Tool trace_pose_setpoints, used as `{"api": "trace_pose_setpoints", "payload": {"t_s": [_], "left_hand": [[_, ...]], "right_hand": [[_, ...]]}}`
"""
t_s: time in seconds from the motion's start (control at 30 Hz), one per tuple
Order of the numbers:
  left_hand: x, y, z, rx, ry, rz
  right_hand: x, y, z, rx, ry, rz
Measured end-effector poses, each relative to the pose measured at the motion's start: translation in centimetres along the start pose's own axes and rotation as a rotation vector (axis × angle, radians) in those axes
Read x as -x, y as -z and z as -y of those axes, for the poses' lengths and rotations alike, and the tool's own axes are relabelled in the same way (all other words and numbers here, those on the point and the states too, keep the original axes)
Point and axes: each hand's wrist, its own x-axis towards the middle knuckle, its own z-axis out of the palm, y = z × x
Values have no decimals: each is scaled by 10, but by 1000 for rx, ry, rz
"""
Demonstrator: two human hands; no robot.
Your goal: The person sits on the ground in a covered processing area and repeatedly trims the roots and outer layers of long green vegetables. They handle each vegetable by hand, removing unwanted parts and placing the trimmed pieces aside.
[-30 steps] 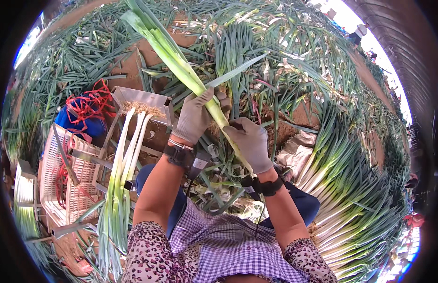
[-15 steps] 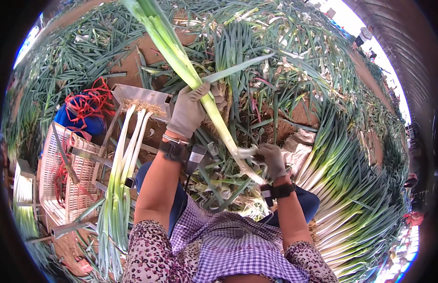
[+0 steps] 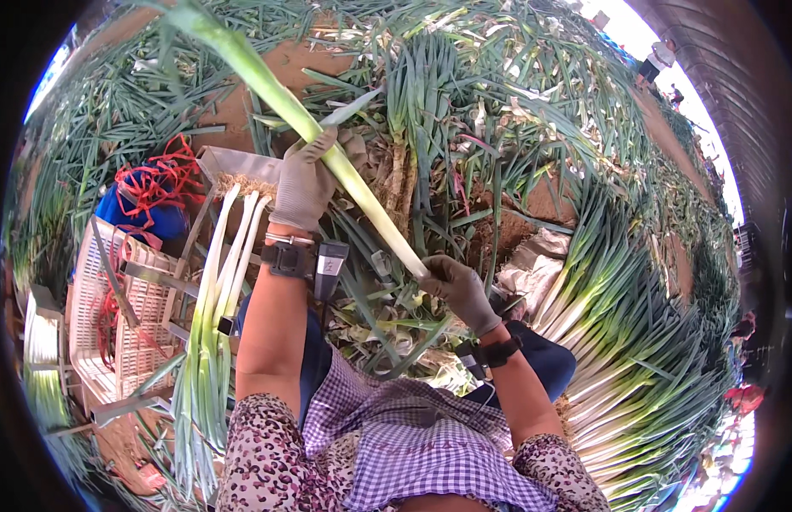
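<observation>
Leek [image 3: 358,189] slants across the person's front, leafy top reaching the upper left of the view, pale end lower down toward the right knee. The left hand [image 3: 306,181] has its gloved fingers wrapped around the shaft, just below a loose side leaf [image 3: 355,106]. The right hand [image 3: 458,290] has its fingers curled in at the pale end, seemingly pinching it; the very tip is hidden, so whether roots or loose skin sit under them cannot be told.

Good handling here would likely mean a snug left grip that stops the shaft turning without bruising it, while the right fingers work along its length, since a sideways tug could bend or snap so long a stem. The person would also do well to keep the leafy top clear of the three pale stalks [image 3: 217,256] on the metal rack [image 3: 242,160] at the left
</observation>
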Motion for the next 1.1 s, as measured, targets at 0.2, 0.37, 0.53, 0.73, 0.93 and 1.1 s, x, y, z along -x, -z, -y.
{"api": "trace_pose_setpoints", "payload": {"t_s": [0.2,0.37,0.53,0.73,0.93,1.1], "left_hand": [[5,6,37,42,176,-27],[-22,18,40,195,301,-57],[-57,56,30,290,246,-97],[-73,89,-10,362,27,-213],[-62,118,-40,407,-217,-278],[-49,76,-18,380,-240,-368]], "right_hand": [[-16,-5,59,-408,-140,440],[17,-4,34,-310,-140,221],[58,19,56,-42,-46,-85],[128,86,49,391,-51,-281],[158,197,-11,366,-179,-943],[103,123,57,1217,40,-26]]}}
